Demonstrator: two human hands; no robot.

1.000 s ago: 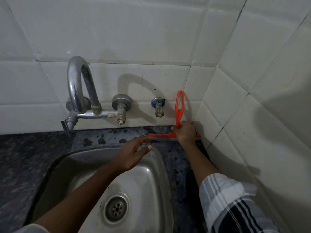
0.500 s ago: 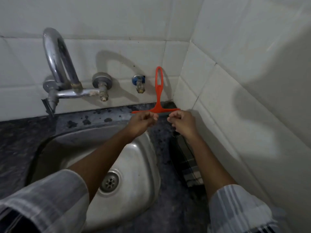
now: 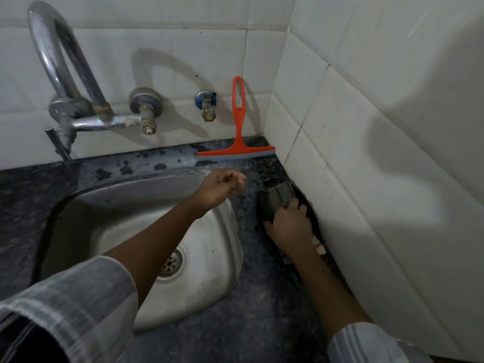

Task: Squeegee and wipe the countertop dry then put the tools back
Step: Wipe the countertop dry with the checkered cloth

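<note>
The right hand [image 3: 292, 226] presses palm-down, grip clamped on a dark cloth [image 3: 279, 195] (beside the wall); the left hand [image 3: 220, 186] hovers loosely curled, holding nothing, over the surface [image 3: 248, 323].

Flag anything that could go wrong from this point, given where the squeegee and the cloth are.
The orange squeegee only leans upright against the back tiles on its blade; a nudge could tip it toward the sink. The right hand presses the dark cloth into the wall corner, so that strip may stay damp. The left hand hovers empty, steadying nothing.
</note>
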